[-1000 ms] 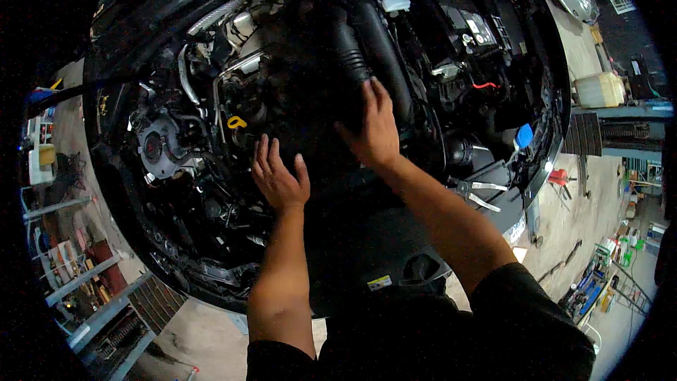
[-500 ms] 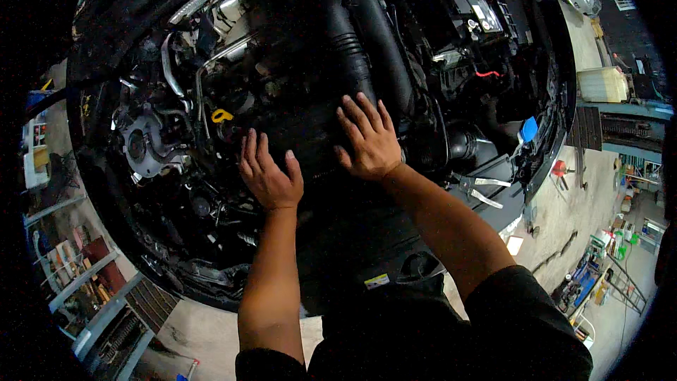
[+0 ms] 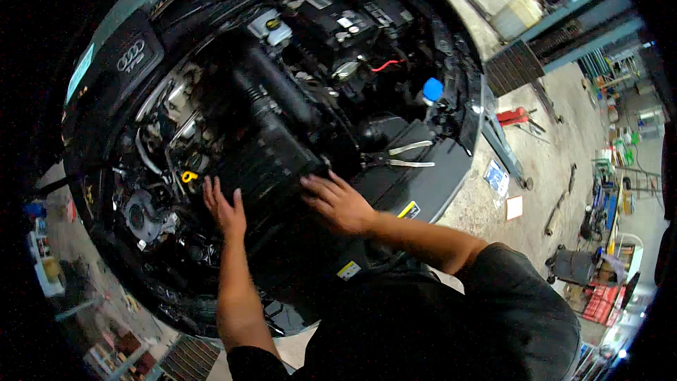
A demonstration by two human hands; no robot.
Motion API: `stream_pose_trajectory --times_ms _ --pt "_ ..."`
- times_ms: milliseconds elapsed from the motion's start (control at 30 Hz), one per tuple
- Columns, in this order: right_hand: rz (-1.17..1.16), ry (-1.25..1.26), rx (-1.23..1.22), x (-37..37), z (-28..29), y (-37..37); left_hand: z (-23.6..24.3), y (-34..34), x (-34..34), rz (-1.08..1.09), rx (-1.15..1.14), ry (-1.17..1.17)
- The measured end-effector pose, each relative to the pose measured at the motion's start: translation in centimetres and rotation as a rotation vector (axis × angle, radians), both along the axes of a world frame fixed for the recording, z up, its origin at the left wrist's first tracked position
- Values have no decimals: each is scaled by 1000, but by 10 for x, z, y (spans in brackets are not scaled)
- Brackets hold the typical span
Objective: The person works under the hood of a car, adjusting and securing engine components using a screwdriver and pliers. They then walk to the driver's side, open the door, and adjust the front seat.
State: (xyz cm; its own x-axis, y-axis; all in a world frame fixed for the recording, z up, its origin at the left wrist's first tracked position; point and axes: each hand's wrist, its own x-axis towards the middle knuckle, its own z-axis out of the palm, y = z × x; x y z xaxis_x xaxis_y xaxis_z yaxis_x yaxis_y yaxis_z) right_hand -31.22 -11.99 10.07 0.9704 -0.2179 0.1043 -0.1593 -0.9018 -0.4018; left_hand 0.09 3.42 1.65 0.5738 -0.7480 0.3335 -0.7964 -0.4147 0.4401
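Observation:
A black plastic engine cover point(image 3: 271, 166), boxy and ribbed, lies in the middle of the engine bay, with a thick black air hose point(image 3: 271, 92) behind it. My left hand point(image 3: 227, 210) is at the cover's left side, fingers spread and thumb apart, near a yellow dipstick handle point(image 3: 188, 177). At its near right corner, my right hand point(image 3: 342, 204) rests with fingers stretched out and slightly bent. Neither hand visibly holds anything. Dark shadow hides exactly where the fingertips touch.
Pliers point(image 3: 402, 155) with pale handles lie on the front right panel. Around the bay are a blue cap point(image 3: 432, 89), a battery point(image 3: 338, 17) and a white reservoir point(image 3: 270, 27). A red floor jack point(image 3: 515, 116) and a lift post base point(image 3: 515, 70) stand to the right.
The view has turned, shifting the bay leftward and tilting it. My hands have gone from the cover's top to its left side and near right corner.

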Motion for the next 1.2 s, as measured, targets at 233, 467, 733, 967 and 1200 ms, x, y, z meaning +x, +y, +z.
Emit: stream_pose_trajectory --times_ms 233,467,733,967,1200 --pt "-666 293 351 -263 5 92 -13 77 -14 512 282 859" --pt "-1070 201 302 -360 18 116 -1 72 -17 537 -50 1438" --pt "-1171 111 359 -373 40 142 0 70 -17 640 -137 1445" --pt "-1231 114 298 -409 35 191 -13 74 -16 790 -108 1298" --pt "-1249 132 346 -401 31 200 -31 72 23 819 334 857"
